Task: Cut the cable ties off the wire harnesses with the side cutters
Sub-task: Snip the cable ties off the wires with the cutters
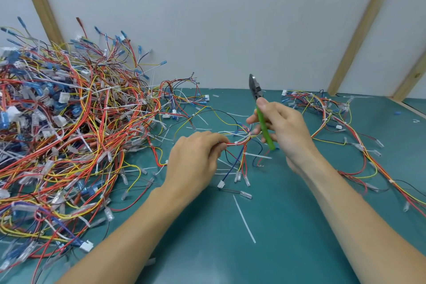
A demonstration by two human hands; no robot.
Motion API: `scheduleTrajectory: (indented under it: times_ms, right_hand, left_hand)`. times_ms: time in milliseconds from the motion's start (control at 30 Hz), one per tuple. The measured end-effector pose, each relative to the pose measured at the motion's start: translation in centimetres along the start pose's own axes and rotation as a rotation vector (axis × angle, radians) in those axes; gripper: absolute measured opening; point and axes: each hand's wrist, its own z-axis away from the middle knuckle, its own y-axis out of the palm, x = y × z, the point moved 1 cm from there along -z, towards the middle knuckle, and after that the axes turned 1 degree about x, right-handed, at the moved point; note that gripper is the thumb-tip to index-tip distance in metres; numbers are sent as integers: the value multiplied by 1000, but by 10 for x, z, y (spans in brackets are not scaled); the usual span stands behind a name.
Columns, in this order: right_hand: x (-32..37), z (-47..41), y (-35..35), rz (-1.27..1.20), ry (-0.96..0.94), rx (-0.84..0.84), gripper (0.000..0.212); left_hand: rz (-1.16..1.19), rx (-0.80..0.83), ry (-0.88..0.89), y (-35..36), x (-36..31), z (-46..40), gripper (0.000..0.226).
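Harness (237, 143) wires look light and floppy — left hand (196, 157) pinches the bundle beside its white tie, right hand (283, 127) grips raised side cutters (259, 104).

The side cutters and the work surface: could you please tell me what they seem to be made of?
Green-handled side cutters: dark metal head, probably steel with a dull sheen; the handles look like smooth green plastic or rubber sleeves. Teal work surface: likely a matte rubber or vinyl mat, evenly coloured with soft reflections.
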Motion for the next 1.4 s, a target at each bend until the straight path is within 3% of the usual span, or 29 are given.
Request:
scheduleTrajectory:
  times_ms: [67, 133, 233, 300, 433, 500, 567, 700, 800, 933, 1067, 1167, 1300, 1400]
  right_hand:
    - [0, -2, -3, 50, -47, -84, 29]
    - [0, -2, -7, 80, -62, -86, 18]
    - [4, 2, -9, 98, -78, 24, 18]
    - [10, 6, -6, 94, -104, 166, 21]
    - [15, 14, 2, 172, -70, 332, 32]
    - [12, 16, 6, 230, -66, 338, 29]
    - [12, 17, 8, 232, -84, 284, 25]
    - [15, 15, 5, 219, -229, 15, 25]
    - [11, 16, 10, 215, -233, -7, 24]
    - [0, 15, 15, 271, -132, 115, 24]
    - [-2, 14, 14, 303, -104, 144, 26]
    - [-5, 16, 19, 374, -149, 102, 25]
    - [-8, 19, 25, 433, -200, 72, 27]
    - [-8, 20, 29, 426, -208, 73, 27]
  left_hand:
    - [98, -30, 18, -3, 4, -3, 13]
    - [381, -50, -5, -8, 7, -8, 14]
    - [726, -65, -92, -18, 14, -17, 16]
    - [787, -60, -171, -21, 23, -20, 13]
    - [467, -55, -273, -9, 34, -16, 15]
    - [451, -125, -291, -6, 34, -15, 17]
    - [524, -221, -292, -7, 33, -14, 17]
    - [684, -325, -271, -13, 29, -15, 16]
    - [744, -200, -242, -10, 24, -16, 14]
    - [778, 33, -210, -7, 22, -15, 17]
    - [766, 141, -258, -11, 26, -15, 14]
    - [563, 92, -249, -10, 21, -13, 14]
    - [170, -55, -76, -11, 8, -7, 15]
    - [127, -101, -64, -11, 8, -6, 10]
